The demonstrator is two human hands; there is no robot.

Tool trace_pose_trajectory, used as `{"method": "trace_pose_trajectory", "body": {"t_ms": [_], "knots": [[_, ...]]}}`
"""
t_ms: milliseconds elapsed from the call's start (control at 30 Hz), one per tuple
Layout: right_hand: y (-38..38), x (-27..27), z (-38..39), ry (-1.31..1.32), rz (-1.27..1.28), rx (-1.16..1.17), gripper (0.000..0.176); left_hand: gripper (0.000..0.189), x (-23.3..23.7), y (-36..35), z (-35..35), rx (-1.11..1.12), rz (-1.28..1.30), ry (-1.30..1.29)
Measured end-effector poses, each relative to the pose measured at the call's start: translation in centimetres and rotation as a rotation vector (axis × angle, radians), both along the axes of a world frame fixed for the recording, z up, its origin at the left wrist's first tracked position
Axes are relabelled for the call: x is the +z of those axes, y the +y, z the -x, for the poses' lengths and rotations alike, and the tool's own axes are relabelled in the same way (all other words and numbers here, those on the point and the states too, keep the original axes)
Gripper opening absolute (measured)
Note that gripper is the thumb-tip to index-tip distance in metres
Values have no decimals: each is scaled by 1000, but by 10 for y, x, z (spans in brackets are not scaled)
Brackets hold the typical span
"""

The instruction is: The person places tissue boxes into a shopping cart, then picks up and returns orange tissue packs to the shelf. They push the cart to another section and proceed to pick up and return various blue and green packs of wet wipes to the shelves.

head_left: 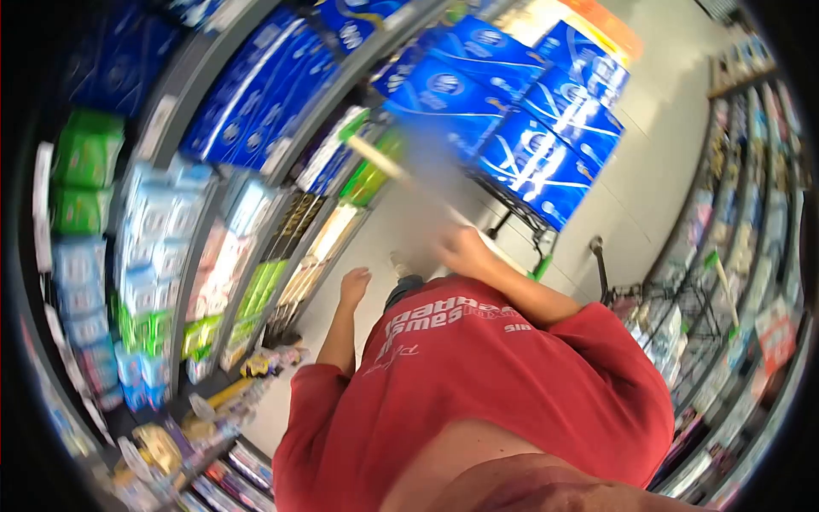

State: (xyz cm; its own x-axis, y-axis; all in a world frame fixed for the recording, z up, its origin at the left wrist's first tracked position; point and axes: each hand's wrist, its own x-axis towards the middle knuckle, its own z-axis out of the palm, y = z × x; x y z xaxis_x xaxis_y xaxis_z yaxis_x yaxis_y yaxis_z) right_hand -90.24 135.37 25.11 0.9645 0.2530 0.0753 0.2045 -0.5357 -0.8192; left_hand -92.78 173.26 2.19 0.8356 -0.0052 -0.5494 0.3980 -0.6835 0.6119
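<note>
My right hand [467, 253] is closed around the pale handle bar [380, 160] of a shopping cart, near the middle of the bar. The bar has green ends, and a blurred grey patch hides part of it. Big blue shrink-wrapped packs [533, 158] are stacked on the cart in front of me. To the left, my left hand [354, 283] hangs beside my body near the lower shelves. Its fingers are loosely bent, with nothing visible in them.
Left of me, shelves hold more blue packs [256, 94], light-blue packets [166, 222] and green packs [85, 154]. A black wire basket cart [674, 311] with a green-ended handle stands at the right, before another stocked shelf [751, 171]. Grey floor tiles [653, 145] run between.
</note>
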Motion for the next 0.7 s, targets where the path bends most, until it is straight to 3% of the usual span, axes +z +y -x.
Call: {"method": "trace_pose_trajectory", "body": {"t_ms": [67,133,200,267,400,467,533,600,633,700], "knots": [[5,-8,6,38,-235,21,18,34,7,-10,-5,-72,-45,-111],[14,-44,9,181,-182,-45,16,31,2,-8,1,-159,-82,-283],[15,-31,-5,224,-197,-56,22,30,-21,11,23,-224,-295,-227],[15,-30,-28,-319,39,-67,29,30,4,11,26,-137,-283,-190],[21,-28,-50,-445,162,-87,41,32,17,22,62,-15,-296,-49],[24,-60,-62,-181,96,-149,52,33,11,35,79,3,-323,34],[21,-79,-75,-131,84,-98,58,34,10,42,94,7,-342,121],[26,-69,-87,209,224,-153,50,34,14,42,105,93,-313,152],[25,-55,-94,396,132,-105,42,34,14,43,110,119,-313,151],[28,-62,-99,453,39,-119,36,35,13,43,122,111,-320,116]]}}
